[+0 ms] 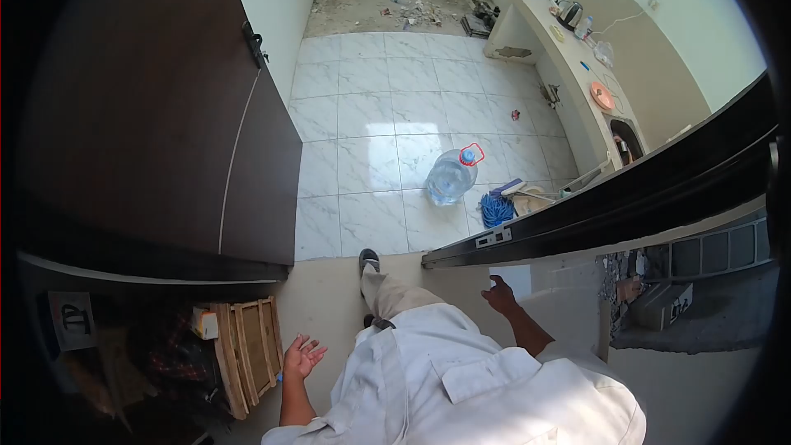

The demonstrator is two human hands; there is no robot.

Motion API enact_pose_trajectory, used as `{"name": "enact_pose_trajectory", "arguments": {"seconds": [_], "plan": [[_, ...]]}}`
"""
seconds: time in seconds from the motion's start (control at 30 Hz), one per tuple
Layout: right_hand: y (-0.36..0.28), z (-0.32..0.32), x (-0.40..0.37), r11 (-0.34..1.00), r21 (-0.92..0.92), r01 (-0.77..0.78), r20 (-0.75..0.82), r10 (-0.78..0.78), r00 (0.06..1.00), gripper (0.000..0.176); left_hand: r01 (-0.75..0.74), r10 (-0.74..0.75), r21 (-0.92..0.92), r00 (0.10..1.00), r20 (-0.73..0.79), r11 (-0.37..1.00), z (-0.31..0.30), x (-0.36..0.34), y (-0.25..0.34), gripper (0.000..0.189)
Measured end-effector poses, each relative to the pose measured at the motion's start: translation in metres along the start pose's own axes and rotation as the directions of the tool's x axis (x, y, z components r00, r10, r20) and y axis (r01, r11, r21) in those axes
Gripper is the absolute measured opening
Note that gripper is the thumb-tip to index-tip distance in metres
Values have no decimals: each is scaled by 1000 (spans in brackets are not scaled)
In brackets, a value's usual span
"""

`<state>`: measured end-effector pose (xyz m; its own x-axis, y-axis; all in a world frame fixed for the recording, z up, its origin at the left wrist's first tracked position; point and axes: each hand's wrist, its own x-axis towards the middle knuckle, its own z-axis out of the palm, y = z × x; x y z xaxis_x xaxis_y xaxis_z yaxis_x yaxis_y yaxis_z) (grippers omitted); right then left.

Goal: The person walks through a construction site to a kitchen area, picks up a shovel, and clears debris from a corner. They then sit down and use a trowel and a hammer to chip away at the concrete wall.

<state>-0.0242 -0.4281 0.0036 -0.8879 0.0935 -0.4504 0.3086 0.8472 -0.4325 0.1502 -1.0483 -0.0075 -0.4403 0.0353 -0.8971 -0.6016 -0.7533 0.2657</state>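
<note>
View from above of a person in a white garment standing at a doorway. The left hand is spread, palm up and fingers apart, and holds nothing. It hangs just beside a slatted light-wood crate, which stands on the floor against the base of the open dark brown wooden door; hand and crate are apart. The right hand is seen from the back, raised at the pale wall below the dark door frame, with its fingertips at a small white rectangular patch. Whether it touches the patch, and whether its fingers are apart or together, cannot be told. One dark shoe rests at the threshold.

Beyond lies a white marble-pattern tiled floor. On it stands a large clear blue plastic water bottle with a red handle, and near it to the right lies a blue mop head. A pale tabletop along the right wall carries a kettle and a round orange plate.
</note>
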Motion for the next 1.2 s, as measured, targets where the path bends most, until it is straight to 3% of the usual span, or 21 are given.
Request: {"name": "enact_pose_trajectory", "arguments": {"seconds": [0.07, 0.17, 0.3, 0.4, 0.43, 0.53, 0.63, 0.67, 0.77, 0.87, 0.93, 0.97, 1.03, 1.07, 1.17, 1.2], "plan": [[5, 30, 20, 994, -83, 71, 0, -72, 997, 64, 63, -54, -95, 994, 98, 994, 35, 15, 19, 61], [-40, 41, 35, 996, 7, -91, 91, 90, 992, 64, 91, -76, -100, 986, 145, 991, 82, 30, 50, 57], [-87, 64, 59, 961, 83, -264, 148, 250, 957, 65, -83, 80, 304, 997, 24, 949, 126, 44, 116, 50], [-104, 92, 92, 978, 97, -185, 162, 168, 972, 63, -122, 135, 512, 991, 12, 850, 157, 57, 176, 46], [-119, 89, 97, 965, 138, -224, 184, 197, 963, 61, -112, 120, 535, 993, 20, 837, 165, 64, 194, 45], [-164, 63, 123, 920, 247, -306, 219, 254, 942, 56, -68, 39, 503, 997, 69, 861, 188, 97, 245, 42], [-180, 53, 153, 882, 322, -343, 183, 297, 937, 54, 137, -184, 226, 962, 201, 964, 195, 169, 288, 37], [-182, 54, 161, 873, 330, -359, 159, 324, 933, 53, 78, -151, 285, 957, 247, 955, 207, 184, 299, 35], [-184, 53, 187, 829, 358, -430, 126, 414, 902, 50, 116, -176, 347, 973, 148, 931, 266, 207, 341, 34], [-176, 59, 217, 778, 388, -494, 120, 489, 864, 48, 7, -61, 556, 995, 78, 831, 324, 230, 373, 35], [-169, 71, 240, 781, 362, -509, 53, 528, 847, 47, 13, -58, 585, 997, 58, 811, 335, 272, 406, 32], [-166, 73, 253, 718, 424, -552, 80, 577, 813, 45, 15, -55, 600, 997, 49, 800, 344, 294, 423, 32], [-173, 75, 277, 564, 545, -620, 154, 659, 736, 42, -40, 77, 830, 997, -4, 556, 378, 316, 459, 30], [-177, 73, 288, 536, 570, -623, 124, 693, 710, 37, -29, 93, 881, 996, -17, 473, 399, 328, 477, 30], [-226, 8, 326, 352, 624, -697, 299, 717, 630, 39, 35, 73, 955, 996, -59, 295, 466, 368, 528, 28], [-227, 11, 344, 399, 673, -623, 168, 737, 655, 40, 58, 66, 964, 995, -77, 259, 493, 383, 545, 28]]}}
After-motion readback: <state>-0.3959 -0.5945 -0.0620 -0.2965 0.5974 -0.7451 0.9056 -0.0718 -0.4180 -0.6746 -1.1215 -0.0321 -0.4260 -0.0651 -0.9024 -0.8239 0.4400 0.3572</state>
